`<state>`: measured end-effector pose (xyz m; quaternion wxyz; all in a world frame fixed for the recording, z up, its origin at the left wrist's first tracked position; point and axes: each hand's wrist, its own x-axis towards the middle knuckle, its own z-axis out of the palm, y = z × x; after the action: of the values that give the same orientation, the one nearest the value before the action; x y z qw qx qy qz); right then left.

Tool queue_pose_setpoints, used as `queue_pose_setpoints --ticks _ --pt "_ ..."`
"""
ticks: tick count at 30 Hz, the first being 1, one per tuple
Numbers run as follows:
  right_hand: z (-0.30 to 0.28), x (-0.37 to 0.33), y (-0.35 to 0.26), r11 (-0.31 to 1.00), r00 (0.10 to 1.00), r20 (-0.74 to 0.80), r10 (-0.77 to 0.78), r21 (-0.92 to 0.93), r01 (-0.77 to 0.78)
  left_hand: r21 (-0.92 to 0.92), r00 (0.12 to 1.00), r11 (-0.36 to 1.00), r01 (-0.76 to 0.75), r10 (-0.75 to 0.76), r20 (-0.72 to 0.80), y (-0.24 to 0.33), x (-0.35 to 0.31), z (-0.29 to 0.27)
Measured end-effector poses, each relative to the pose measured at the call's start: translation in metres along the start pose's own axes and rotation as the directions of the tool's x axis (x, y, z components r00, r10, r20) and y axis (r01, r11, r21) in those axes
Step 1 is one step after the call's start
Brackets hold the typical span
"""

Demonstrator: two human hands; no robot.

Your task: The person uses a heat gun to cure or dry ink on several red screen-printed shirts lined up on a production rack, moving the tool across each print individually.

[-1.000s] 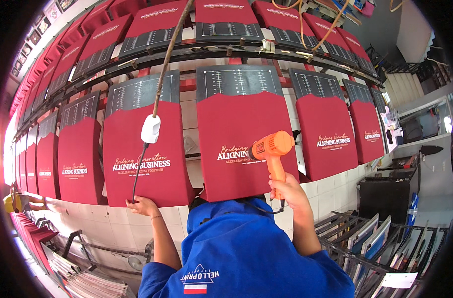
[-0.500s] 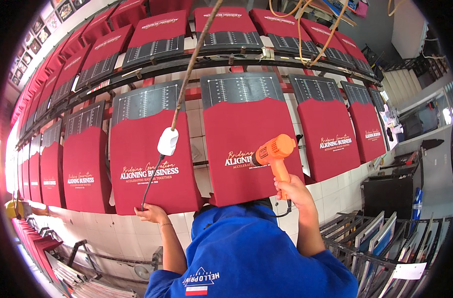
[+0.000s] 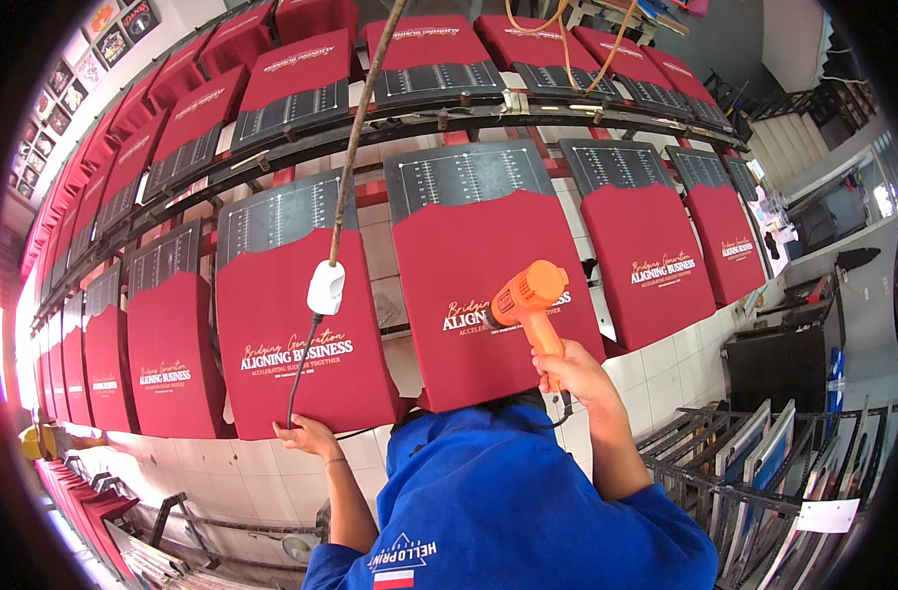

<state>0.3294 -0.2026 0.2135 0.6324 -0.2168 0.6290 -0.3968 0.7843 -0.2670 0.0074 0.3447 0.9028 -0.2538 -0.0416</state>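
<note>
My right hand (image 3: 578, 375) is wrapped round the handle of an orange heat gun (image 3: 534, 295). Its nozzle points left, over the white and gold print of a dark red shirt (image 3: 488, 246) stretched on a black board in front of me. My left hand (image 3: 309, 437) is at the lower edge of the neighbouring red shirt (image 3: 301, 295), its fingers closed round a thin black power cord (image 3: 298, 372). That cord drops from a white socket connector (image 3: 326, 288), which hangs on a brown-wrapped cable (image 3: 356, 138) from above. The heat gun's own cord dips below my right hand.
More red shirts on boards stand left and right, with another row behind a black rail (image 3: 410, 120). Orange hoses (image 3: 568, 49) dangle at the back. A rack of frames (image 3: 764, 457) is at lower right. Someone in yellow (image 3: 38, 442) is at the far left.
The view has shifted slightly. The heat gun has moved a little left over the print, and the white connector has turned. Both hands keep their hold.
</note>
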Motion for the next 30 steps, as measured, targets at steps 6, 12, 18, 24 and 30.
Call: queue_pose_setpoints --ticks 6,12,18,24,30 --pt "0.005 0.003 -0.001 1.0 1.0 0.023 -0.016 0.0 0.016 -0.046 0.999 0.998 0.042 -0.042 0.001 0.005 -0.004 0.0" --pt "0.013 0.007 0.002 0.999 0.999 0.039 -0.033 -0.017 0.034 -0.073 0.999 0.997 0.035 -0.035 -0.004 0.001 -0.001 0.002" --pt "0.015 0.009 0.001 0.999 0.998 0.046 -0.039 -0.033 0.04 -0.071 0.998 0.995 0.067 -0.066 0.016 0.004 -0.002 0.001" --pt "0.014 0.009 0.0 0.999 0.997 0.07 -0.03 -0.028 0.032 -0.086 0.999 0.995 0.039 -0.04 -0.005 0.006 -0.003 0.001" --pt "0.016 0.011 0.0 0.999 0.996 0.089 -0.015 -0.041 0.019 -0.081 1.0 0.996 0.031 -0.031 0.003 0.004 -0.004 0.0"
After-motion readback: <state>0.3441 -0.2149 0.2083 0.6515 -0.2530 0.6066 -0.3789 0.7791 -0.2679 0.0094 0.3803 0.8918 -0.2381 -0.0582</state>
